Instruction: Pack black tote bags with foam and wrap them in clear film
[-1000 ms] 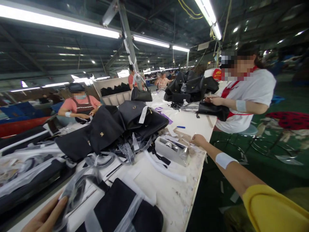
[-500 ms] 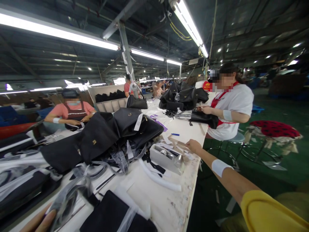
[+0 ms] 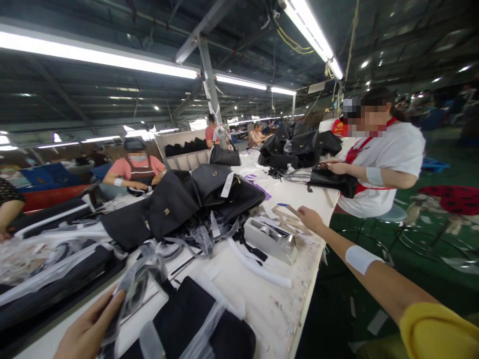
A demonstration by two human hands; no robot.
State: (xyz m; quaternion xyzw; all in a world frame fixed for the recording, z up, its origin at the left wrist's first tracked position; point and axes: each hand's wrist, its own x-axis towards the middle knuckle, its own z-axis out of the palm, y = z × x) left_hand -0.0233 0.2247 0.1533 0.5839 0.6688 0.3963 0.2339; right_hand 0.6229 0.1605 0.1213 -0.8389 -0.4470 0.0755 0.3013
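At the lower left, my left hand (image 3: 92, 319) is closed, thumb against fingers, on a bag strap wrapped in clear plastic (image 3: 135, 281). Just right of it lies a black bag (image 3: 194, 309) with clear film across it. My right hand (image 3: 310, 219) reaches far over the table's right side with its fingers pinched together. A thin tan strip shows at its fingertips, close to a blue pen (image 3: 282, 204); whether the fingers hold the strip cannot be made out. Between me and that hand stands a grey tape dispenser (image 3: 269, 242), with loose paper strips around it.
A heap of black bags (image 3: 174, 204) covers the table's middle, and another pile (image 3: 295, 144) lies farther back. A white foam strip (image 3: 262, 271) curves near the dispenser. Co-workers sit left (image 3: 134, 169) and right (image 3: 385, 159). A red-covered stool (image 3: 452, 199) is at right.
The view has turned left, so everything sits farther right. More of my left hand shows, still on the wrapped strap. My right hand has moved slightly toward the blue pen.
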